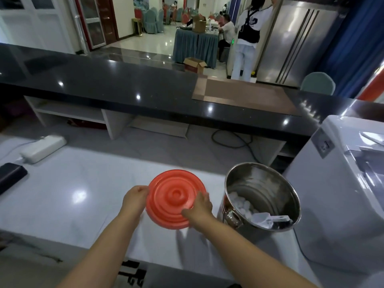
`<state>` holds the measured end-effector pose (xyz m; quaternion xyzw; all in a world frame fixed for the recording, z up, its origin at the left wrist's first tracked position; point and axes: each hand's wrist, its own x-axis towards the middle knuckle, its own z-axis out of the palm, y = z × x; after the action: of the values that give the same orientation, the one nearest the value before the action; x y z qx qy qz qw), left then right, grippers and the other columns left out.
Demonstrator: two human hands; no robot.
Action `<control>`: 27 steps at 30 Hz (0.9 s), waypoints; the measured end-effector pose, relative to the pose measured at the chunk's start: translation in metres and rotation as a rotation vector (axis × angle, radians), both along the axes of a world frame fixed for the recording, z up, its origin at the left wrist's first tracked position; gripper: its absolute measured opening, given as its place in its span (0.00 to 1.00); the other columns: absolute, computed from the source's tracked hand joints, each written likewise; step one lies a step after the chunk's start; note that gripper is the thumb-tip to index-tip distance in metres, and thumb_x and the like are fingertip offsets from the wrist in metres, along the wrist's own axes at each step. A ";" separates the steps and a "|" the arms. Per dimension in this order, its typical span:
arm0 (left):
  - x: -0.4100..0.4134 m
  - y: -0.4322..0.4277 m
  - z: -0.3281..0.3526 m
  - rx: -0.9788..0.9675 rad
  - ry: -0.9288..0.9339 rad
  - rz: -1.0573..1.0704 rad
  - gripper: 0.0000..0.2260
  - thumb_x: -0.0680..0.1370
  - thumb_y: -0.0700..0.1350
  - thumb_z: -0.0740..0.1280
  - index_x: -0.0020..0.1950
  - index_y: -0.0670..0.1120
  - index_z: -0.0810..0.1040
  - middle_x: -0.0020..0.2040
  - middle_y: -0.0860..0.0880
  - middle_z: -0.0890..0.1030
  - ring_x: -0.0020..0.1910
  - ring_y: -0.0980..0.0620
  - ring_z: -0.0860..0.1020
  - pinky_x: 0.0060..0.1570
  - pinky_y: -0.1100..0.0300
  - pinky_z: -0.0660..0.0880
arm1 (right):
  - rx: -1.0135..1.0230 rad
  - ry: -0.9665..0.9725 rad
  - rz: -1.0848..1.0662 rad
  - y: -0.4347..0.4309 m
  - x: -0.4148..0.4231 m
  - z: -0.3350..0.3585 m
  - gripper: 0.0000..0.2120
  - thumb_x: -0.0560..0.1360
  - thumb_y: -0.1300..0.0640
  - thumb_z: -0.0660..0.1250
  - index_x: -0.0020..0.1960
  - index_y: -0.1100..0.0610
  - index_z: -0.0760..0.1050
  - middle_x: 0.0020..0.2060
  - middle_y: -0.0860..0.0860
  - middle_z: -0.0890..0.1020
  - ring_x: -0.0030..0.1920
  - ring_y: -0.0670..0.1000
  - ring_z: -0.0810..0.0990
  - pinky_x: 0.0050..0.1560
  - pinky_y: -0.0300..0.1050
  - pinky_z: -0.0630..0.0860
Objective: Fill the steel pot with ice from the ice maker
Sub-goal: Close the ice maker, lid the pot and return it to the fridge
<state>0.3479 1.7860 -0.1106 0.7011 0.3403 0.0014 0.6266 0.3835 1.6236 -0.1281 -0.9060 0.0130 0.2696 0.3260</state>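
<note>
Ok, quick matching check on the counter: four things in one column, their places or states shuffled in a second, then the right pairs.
Things
1. red lid
2. steel pot
3. scoop
4. white power strip

Places or states
A. lying inside the pot, against the ice
B. far left on the counter, cable attached
C. gripped at its rim by the left hand and right hand
D. uncovered, standing beside the ice maker

Pairs: 1-C, 2-D, 3-A, 4-B.
</note>
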 end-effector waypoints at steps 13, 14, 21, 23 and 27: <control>0.024 0.011 -0.027 0.122 0.147 -0.088 0.13 0.75 0.33 0.60 0.55 0.40 0.78 0.50 0.41 0.81 0.45 0.44 0.78 0.45 0.56 0.73 | -0.010 0.020 -0.173 0.009 0.019 -0.016 0.32 0.73 0.60 0.62 0.74 0.62 0.55 0.69 0.58 0.65 0.68 0.60 0.63 0.63 0.52 0.72; 0.024 0.013 -0.027 0.133 0.150 -0.079 0.14 0.74 0.33 0.59 0.56 0.39 0.78 0.51 0.40 0.81 0.46 0.43 0.79 0.45 0.54 0.75 | 0.002 0.026 -0.183 0.009 0.020 -0.014 0.30 0.73 0.60 0.61 0.73 0.61 0.57 0.68 0.58 0.67 0.68 0.60 0.64 0.63 0.51 0.71; 0.035 0.024 -0.015 0.320 0.167 0.156 0.16 0.72 0.30 0.54 0.58 0.29 0.71 0.58 0.31 0.71 0.50 0.30 0.75 0.50 0.46 0.75 | 0.252 0.017 -0.282 0.017 0.020 0.006 0.16 0.71 0.62 0.62 0.58 0.61 0.68 0.59 0.60 0.75 0.54 0.58 0.76 0.48 0.46 0.74; 0.036 0.026 -0.007 0.307 0.103 0.201 0.18 0.71 0.32 0.54 0.60 0.30 0.71 0.60 0.31 0.70 0.50 0.30 0.75 0.54 0.42 0.76 | 0.348 -0.015 -0.305 0.021 0.018 0.015 0.11 0.71 0.63 0.63 0.52 0.60 0.68 0.56 0.61 0.75 0.47 0.55 0.76 0.39 0.43 0.71; 0.039 0.028 0.017 0.241 -0.067 0.279 0.18 0.70 0.41 0.55 0.56 0.35 0.75 0.58 0.34 0.72 0.44 0.35 0.76 0.48 0.46 0.77 | 0.565 -0.076 -0.362 0.026 0.014 0.042 0.10 0.63 0.59 0.64 0.45 0.57 0.69 0.53 0.63 0.76 0.41 0.54 0.75 0.35 0.42 0.70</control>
<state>0.3864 1.8135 -0.0936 0.7167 0.4104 0.1523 0.5429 0.3974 1.6500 -0.0864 -0.7723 0.0861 0.1663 0.6071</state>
